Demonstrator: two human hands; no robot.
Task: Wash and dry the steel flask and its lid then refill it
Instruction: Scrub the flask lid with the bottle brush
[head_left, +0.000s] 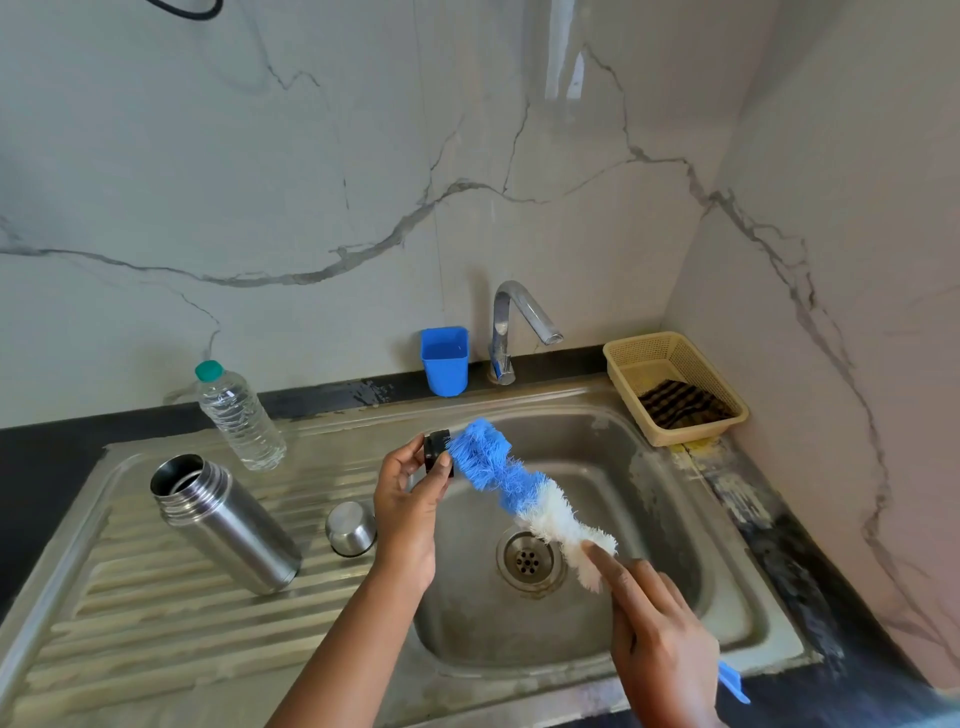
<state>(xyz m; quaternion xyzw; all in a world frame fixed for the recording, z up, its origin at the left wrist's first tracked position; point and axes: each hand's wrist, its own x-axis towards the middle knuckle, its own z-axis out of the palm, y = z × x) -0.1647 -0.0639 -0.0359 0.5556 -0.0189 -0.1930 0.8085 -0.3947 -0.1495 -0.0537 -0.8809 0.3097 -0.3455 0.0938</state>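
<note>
A person stood at a steel sink (675, 597) set into a dark tabletop (31, 467), with only their forearms and hands in sight. The left hand (408, 512) was raised over the near-left edge of the basin, its fingers (441, 465) and thumb pinching a small black lid (437, 451). The right hand (660, 639) was lower and to the right, over the basin's front, its fingers curled around the handle of a brush (511, 486), with the forefinger stretched along the bristles. The blue end of the handle poked out below that hand. The brush slanted up and to the left across the basin, white bristles near the hand, blue bristles at the far end, and its blue tip touched the lid.

On the ribbed draining board to the left, the flask (228, 525) lay tilted on its side, open mouth towards the wall, without its lid. Just to its right, beside the left wrist, a small steel cup (350, 527) stood upside down. A clear water bottle (239, 415) with a green cap stood behind the flask, near the wall.

A chrome tap (511, 327) rose behind the basin, its spout turned right, and no water could be seen running. A blue cup (444, 359) stood just left of the tap. In the right corner, a tan basket (626, 358) held a dark striped cloth (680, 404). White marble-patterned walls met behind it.
</note>
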